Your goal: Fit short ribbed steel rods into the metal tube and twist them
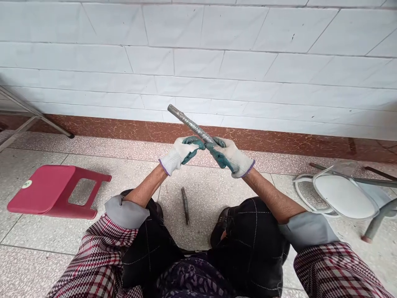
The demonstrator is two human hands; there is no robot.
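Observation:
A long grey rod (190, 123), its middle closely wrapped in what looks like shiny wire, slants up and to the left in front of the wall. Its lower end is inside my right hand (228, 154), which wears a white glove with a green-coated palm and is closed round it. My left hand (187, 150), gloved the same way, is beside the rod with fingertips pinched close to the right hand. What those fingers pinch is too small to make out. A shorter dark piece (185, 205), also with a wrapped-looking middle, lies on the floor between my feet.
A red plastic stool (46, 188) lies on its side at the left. Metal legs (34, 111) stand behind it. At the right are a white round-topped item (344, 196), pale coiled tubing (299, 186) and a thick grey pipe (380, 219). A tiled wall (198, 62) rises ahead.

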